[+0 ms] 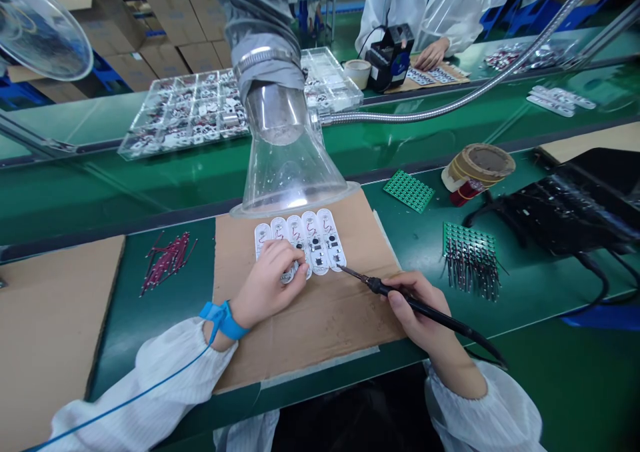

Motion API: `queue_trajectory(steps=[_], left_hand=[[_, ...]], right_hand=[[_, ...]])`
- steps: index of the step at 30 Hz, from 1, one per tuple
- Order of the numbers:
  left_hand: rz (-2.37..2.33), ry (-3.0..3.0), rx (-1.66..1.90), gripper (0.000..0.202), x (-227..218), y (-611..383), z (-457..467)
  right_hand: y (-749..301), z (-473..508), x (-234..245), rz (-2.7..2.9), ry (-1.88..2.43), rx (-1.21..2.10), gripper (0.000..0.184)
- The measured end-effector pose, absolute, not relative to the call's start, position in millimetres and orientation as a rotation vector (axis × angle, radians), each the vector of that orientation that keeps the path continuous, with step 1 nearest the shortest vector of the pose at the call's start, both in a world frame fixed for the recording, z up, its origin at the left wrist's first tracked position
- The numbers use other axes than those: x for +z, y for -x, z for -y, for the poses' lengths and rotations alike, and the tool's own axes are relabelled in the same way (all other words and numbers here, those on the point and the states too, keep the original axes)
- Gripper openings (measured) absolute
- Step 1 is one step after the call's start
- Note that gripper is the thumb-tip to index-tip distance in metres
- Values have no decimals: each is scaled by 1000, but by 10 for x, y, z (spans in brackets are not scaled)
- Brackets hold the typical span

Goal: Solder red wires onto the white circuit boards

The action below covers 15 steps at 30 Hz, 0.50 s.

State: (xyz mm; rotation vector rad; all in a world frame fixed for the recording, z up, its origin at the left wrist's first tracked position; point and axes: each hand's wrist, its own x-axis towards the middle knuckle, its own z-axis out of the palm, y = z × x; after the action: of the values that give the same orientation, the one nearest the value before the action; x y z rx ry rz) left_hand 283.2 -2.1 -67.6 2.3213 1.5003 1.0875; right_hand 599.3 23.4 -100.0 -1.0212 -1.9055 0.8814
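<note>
A right hand (420,309) closes its grip around the dark handle of a soldering iron (374,284), thumb and fingers pinching it like a pen, the metal tip at the near end of the rightmost board (331,239) in a row of five. Whether tip and board touch cannot be told. The left hand (275,272) rests over the row's left side, its fingers curled and thumb close to the forefinger; whether that grip pinches anything is hidden.

The iron looks light and stiff, best held on the handle, well back from a tip presumably hot, with its cable (483,349) likely to drag a little. The white boards (319,239), dotted with dark parts and fine red wires, look thin, rigid and light; the wires seem fragile, so the bare rounded edges make the safest hold.

The row lies side by side on a cardboard sheet (345,322) atop a green bench (133,322), just below a clear funnel (295,185). A heap of red wires (167,262) lies to the left; to the right sits a green panel (470,239) with dark wires across its near side. Beyond, a co-worker's hand (433,55) rests on the far work surface.
</note>
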Motion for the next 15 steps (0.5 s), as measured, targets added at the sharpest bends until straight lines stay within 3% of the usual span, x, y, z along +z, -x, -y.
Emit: queue_trajectory(steps=[15], left_hand=[[-1660, -2159, 1112, 13, -587, -2583, 204]], right_hand=[[-6005, -229, -1056, 1729, 966, 971, 9]])
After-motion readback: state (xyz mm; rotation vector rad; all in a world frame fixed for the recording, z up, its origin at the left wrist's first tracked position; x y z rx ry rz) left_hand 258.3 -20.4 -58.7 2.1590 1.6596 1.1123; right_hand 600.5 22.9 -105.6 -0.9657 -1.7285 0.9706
